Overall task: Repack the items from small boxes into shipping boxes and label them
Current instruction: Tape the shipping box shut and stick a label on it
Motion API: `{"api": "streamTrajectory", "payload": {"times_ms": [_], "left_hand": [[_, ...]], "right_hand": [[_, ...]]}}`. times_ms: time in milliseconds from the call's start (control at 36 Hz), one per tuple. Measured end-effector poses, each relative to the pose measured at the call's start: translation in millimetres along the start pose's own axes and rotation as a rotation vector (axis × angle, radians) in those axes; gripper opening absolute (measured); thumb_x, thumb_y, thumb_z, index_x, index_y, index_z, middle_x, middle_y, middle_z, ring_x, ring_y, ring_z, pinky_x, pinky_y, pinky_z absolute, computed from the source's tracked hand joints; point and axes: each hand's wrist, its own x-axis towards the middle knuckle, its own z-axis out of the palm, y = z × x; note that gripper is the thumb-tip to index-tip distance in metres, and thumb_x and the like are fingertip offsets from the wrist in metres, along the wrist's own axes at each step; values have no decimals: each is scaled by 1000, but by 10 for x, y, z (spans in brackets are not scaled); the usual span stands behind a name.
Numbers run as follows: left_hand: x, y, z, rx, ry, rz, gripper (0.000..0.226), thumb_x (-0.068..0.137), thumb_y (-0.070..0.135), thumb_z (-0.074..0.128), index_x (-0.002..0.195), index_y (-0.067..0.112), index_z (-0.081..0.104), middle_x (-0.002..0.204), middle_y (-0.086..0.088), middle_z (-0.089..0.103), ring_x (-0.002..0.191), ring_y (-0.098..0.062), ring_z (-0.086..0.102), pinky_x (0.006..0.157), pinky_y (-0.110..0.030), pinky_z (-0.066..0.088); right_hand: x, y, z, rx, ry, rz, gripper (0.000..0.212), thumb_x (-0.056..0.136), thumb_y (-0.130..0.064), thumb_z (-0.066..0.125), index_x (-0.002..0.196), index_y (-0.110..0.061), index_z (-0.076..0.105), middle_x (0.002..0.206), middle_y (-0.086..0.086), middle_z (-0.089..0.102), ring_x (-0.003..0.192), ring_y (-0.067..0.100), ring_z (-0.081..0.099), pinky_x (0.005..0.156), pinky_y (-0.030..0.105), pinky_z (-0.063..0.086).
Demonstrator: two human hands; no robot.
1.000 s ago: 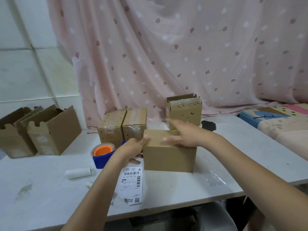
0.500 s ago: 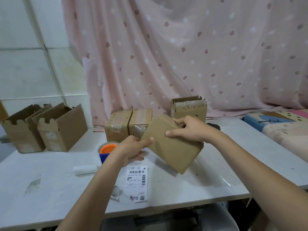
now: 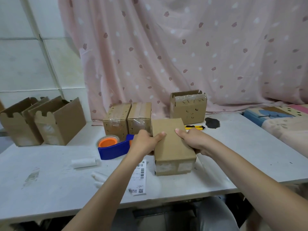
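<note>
A closed cardboard box (image 3: pixel 171 145) lies flat on the table (image 3: pixel 50 177), near the front edge. The left hand (image 3: pixel 144 142) grips its left side and the right hand (image 3: pixel 191 139) its right side (thumbs on top, fingers curled round the sides). A shipping label (image 3: pixel 139 178) lies just left of the box at the front edge; a tape dispenser (image 3: pixel 113 145) stands behind the label.
</note>
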Motion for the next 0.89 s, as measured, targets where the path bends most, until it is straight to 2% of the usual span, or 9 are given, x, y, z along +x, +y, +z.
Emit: {"api": "streamTrajectory", "payload": {"times_ms": [83, 167, 417, 500, 583, 694, 778, 833, 889], "left_hand": [[17, -17, 22, 56, -45, -20, 45, 86, 50, 72, 92, 6, 70, 90, -7, 75, 74, -24, 75, 70, -40, 64], [51, -59, 66, 106, -61, -56, 49, 86, 51, 72, 100, 5, 68, 94, -10, 74, 75, -26, 75, 69, -40, 64], [91, -97, 97, 151, -29, -66, 56, 82, 58, 72, 98, 5, 67, 93, -8, 74, 67, -25, 75, 70, -40, 63], [75, -74, 79, 180, -54, -66, 56, 86, 60, 67, 102, 6, 65, 95, -9, 74, 71, -25, 75, 71, -38, 63], [75, -60, -3, 231, -152, -45, 57, 93, 61, 56, 102, 6, 65, 93, -10, 75, 75, -25, 76, 76, -38, 63], [142, -109, -199, 245, -200, -2, 36, 105, 34, 49, 118, 6, 68, 99, -9, 72, 73, -19, 69, 77, -34, 62], [180, -192, -379, 569, -205, 162, 27, 102, 11, 51, 121, 8, 70, 110, -6, 71, 85, -15, 65, 74, -22, 54], [188, -286, -449, 728, -261, 216, 29, 98, 5, 53, 121, 11, 70, 117, -4, 70, 93, -14, 65, 71, -12, 47], [194, -387, -462, 827, -327, 239, 32, 94, 6, 63, 126, 11, 67, 122, -3, 69, 103, -14, 66, 77, -13, 44]], "right_hand": [[29, 44, 41, -45, 10, 34, 52, 102, -51, 46, 111, -2, 59, 99, 12, 70, 89, 29, 70, 68, 36, 58], [79, 103, 77, -128, 42, 62, 55, 101, -54, 45, 106, 0, 56, 108, 17, 68, 99, 34, 69, 88, 43, 56], [96, 90, 105, -160, 51, 50, 46, 103, -50, 45, 91, -6, 52, 108, 16, 67, 101, 35, 67, 85, 41, 54], [110, 68, 154, -402, 159, -51, 41, 104, -44, 46, 114, -5, 50, 118, 16, 63, 106, 34, 60, 82, 38, 48], [93, 23, 270, -586, 327, -306, 55, 102, -33, 51, 149, -8, 35, 131, 15, 58, 119, 37, 55, 90, 42, 48], [48, -30, 453, -638, 292, -530, 37, 103, -27, 48, 134, -8, 55, 130, 13, 60, 122, 36, 53, 97, 43, 46], [50, 7, 527, -703, 244, -525, 33, 104, -29, 45, 126, -8, 59, 125, 14, 64, 119, 35, 54, 95, 43, 47], [76, 30, 540, -737, 249, -535, 30, 104, -30, 44, 119, -10, 61, 119, 12, 65, 112, 33, 56, 90, 41, 48], [91, 33, 537, -739, 259, -542, 29, 104, -30, 44, 115, -11, 62, 114, 11, 66, 109, 32, 57, 87, 40, 48]]}}
